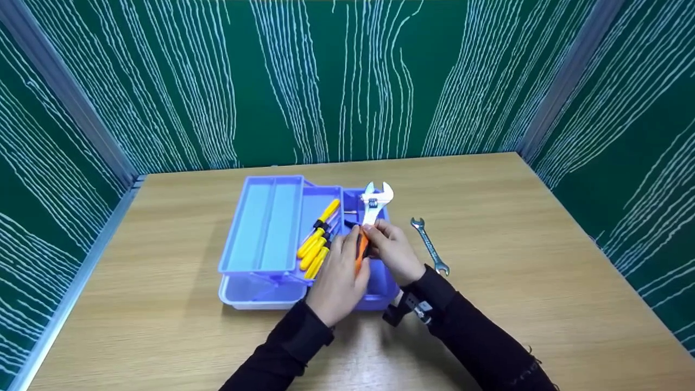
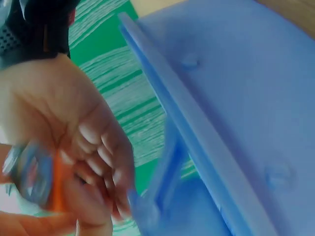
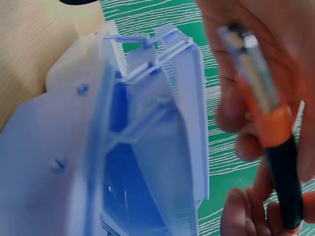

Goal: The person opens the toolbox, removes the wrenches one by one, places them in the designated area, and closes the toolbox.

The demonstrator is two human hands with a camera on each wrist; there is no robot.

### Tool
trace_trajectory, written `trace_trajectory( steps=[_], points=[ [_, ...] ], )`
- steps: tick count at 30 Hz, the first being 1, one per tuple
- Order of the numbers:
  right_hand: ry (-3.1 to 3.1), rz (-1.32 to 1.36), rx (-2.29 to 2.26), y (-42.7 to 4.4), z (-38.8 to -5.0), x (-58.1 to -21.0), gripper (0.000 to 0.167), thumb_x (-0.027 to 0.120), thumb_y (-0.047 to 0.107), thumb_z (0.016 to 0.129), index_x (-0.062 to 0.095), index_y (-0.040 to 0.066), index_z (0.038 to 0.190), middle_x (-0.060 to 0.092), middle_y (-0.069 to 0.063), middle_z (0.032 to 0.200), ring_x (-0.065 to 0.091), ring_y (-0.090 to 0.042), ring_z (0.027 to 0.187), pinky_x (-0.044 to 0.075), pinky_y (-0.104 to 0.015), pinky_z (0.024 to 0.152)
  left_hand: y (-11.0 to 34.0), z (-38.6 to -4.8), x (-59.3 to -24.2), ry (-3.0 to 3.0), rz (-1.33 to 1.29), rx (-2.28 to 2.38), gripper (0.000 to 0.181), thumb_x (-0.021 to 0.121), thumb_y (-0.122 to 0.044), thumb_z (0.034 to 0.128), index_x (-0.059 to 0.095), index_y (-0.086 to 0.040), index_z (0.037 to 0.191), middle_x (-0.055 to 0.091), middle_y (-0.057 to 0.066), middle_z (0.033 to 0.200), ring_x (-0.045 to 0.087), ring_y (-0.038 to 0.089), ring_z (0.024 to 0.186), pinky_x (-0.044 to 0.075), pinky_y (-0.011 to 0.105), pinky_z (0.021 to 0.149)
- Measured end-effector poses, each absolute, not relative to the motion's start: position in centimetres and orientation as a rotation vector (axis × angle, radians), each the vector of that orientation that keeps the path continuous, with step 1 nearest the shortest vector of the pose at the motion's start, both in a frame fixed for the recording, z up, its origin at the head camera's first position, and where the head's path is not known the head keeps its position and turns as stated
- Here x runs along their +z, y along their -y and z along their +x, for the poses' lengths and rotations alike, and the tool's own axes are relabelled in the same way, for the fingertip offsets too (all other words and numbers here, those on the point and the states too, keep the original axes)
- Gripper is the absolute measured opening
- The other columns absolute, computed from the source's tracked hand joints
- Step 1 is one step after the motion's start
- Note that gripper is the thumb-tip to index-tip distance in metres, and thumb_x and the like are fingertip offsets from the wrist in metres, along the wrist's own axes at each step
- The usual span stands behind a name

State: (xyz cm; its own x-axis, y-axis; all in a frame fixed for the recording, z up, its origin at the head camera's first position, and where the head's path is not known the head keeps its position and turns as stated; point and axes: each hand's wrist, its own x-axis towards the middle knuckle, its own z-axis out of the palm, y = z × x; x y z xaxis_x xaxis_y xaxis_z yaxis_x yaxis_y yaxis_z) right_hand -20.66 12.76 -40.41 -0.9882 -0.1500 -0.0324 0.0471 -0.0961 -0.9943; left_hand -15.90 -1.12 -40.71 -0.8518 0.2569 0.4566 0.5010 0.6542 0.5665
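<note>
Above the open toolbox (image 1: pixel 260 290), both hands are on an adjustable wrench (image 1: pixel 371 213) with a silver head and an orange-and-black handle. Its jaw end points away from the person. My right hand (image 1: pixel 400 251) pinches the handle just below the metal head. My left hand (image 1: pixel 337 282) holds the lower handle between thumb and fingers. The right wrist view shows the black handle section (image 3: pixel 285 182) running down to the left fingers (image 3: pixel 241 214). Blurred in the left wrist view, the orange handle (image 2: pixel 59 184) lies against the left palm (image 2: pixel 64 108).
Yellow-handled screwdrivers (image 1: pixel 312 252) lie in the toolbox's middle tray. A two-part upper tray (image 1: pixel 260 225) is folded out on the left. An open-end wrench (image 1: pixel 430 247) lies on the wooden table (image 1: pixel 516 260) to the right. Green, white-streaked panels (image 1: pixel 380 81) surround the table.
</note>
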Motion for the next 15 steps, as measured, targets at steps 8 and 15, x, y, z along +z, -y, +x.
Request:
trace_trajectory(
  steps=[8,15],
  points=[
    [-1.983,-0.126,-2.275,-16.0,-21.2,-40.1,0.018,0.037,0.011,0.105,0.05,-0.002,0.107,0.066,-0.003,0.088,0.069,-0.012,0.085,0.057,-0.026,0.08,6.2,-16.8,-39.7,2.449,-0.562,-0.993,0.056,0.06,-0.013,0.0947,0.041,0.006,0.143,0.058,0.024,0.124,0.06,0.034,0.11,0.05,0.045,0.099],
    [-1.949,-0.096,-2.324,-19.8,-21.9,-40.5,0.015,0.036,0.013,0.106,0.049,0.006,0.1,0.063,-0.002,0.082,0.07,-0.014,0.077,0.059,-0.029,0.077,11.7,-17.6,-38.8,2.444,-0.379,-0.853,0.052,0.061,-0.006,0.09,0.047,0.008,0.138,0.06,0.024,0.118,0.058,0.038,0.106,0.051,0.049,0.092]
  ],
)
